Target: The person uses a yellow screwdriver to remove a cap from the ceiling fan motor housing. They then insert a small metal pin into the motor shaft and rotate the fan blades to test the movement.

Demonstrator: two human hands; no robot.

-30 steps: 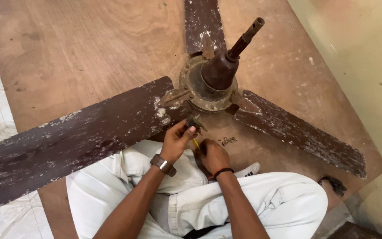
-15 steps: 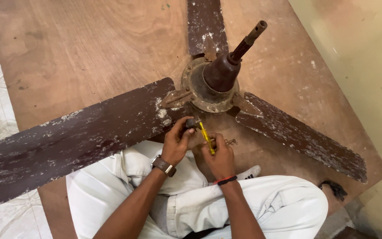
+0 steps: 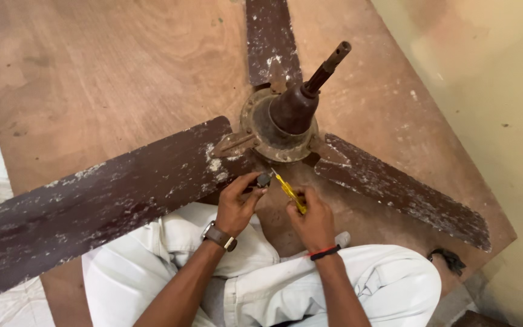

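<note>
An old brown ceiling fan lies on a wooden board, its rusty motor hub (image 3: 282,121) and down rod pointing up. Three worn, paint-flecked blades spread out from it; the long left blade (image 3: 110,200) runs across my lap. My left hand (image 3: 237,203), with a wristwatch, pinches a small dark part (image 3: 264,179) just below the hub. My right hand (image 3: 313,218), with a red and black wristband, grips a yellow-handled screwdriver (image 3: 290,192) whose tip points toward that dark part.
The wooden board (image 3: 92,72) lies on the floor. A cream wall (image 3: 491,91) stands at the right. My legs in white trousers (image 3: 382,284) are folded under the fan. A dark sandal (image 3: 449,260) lies at the right by the board's corner.
Both hands have shifted slightly apart. The yellow screwdriver, hidden a second ago, now shows, angled up toward the part in my left hand. The fan has not moved.
</note>
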